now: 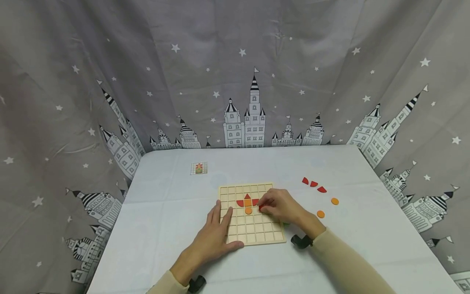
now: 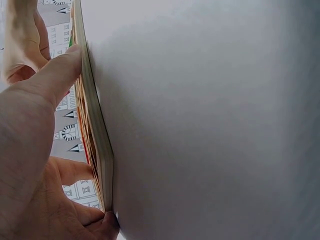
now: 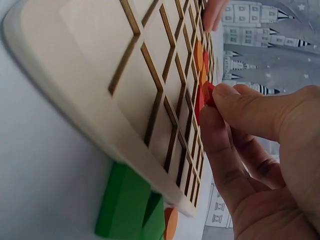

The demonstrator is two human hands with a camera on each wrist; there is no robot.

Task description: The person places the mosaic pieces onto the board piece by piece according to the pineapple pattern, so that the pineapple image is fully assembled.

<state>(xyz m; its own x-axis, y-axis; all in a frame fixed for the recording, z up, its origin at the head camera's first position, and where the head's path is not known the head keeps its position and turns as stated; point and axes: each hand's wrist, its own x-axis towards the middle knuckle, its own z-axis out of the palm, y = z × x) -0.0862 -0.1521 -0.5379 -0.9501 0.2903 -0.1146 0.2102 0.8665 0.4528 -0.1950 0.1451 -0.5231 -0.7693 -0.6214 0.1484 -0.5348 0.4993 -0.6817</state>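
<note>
The board [image 1: 257,228] lies flat on the white cloth [image 1: 165,228], in front of the person. It is pale wood, cut into lots of little squares. Seen from the right wrist, the lines have dark brown sides, the rim is smooth and the near corner is round.

Some bright bits sit on the board. An orange square [image 1: 248,202] is in the middle of them. A red triangle [image 1: 247,197] points up above it, a red left piece [image 1: 240,203] with a round edge is on one side, and a red right piece [image 1: 255,202] is on the other. An orange circle [image 1: 248,210] sits just below the square.

The right hand [image 1: 282,206] pinches a small red piece [image 3: 209,94] between thumb and finger, over the board — its full shape is hidden by the fingers. The left hand [image 1: 213,234] rests on the board's left side with its fingers spread, and its thumb touches the near edge.

Green blocks [image 3: 125,200] lie just beside the board's right edge. Farther right are three red wedges [image 1: 313,184] and two orange discs [image 1: 335,201]. A little picture card [image 1: 199,168] lies behind the board, to the left — it has a grid too.
</note>
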